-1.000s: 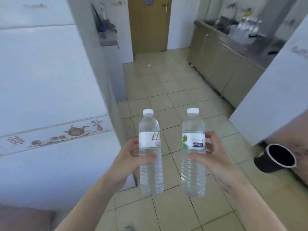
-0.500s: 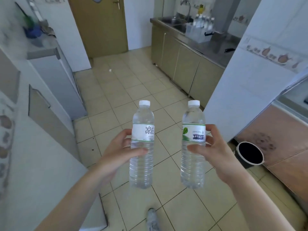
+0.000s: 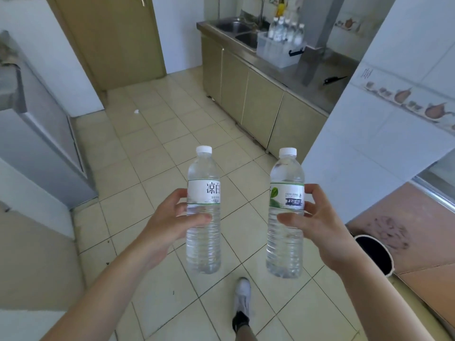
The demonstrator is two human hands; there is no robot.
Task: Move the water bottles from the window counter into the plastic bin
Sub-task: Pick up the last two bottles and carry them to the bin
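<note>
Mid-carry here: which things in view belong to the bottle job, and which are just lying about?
Part of the job:
- left bottle, gripped by the left hand
- right bottle, gripped by the right hand
- plastic bin on the steel counter, bottles already standing in it

Just lying about:
- sink
- black bucket
- door
- dark tool on the counter

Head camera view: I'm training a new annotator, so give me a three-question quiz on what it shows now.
1. True or false: the left hand and the right hand each grip one upright capped bottle.
2. Where does the plastic bin stand? A) on the floor B) on the steel counter beside the sink C) on the left cabinet
3. Fill in: the left bottle and the right bottle have ____ caps.

Key: 1 true; 2 B; 3 white.
</note>
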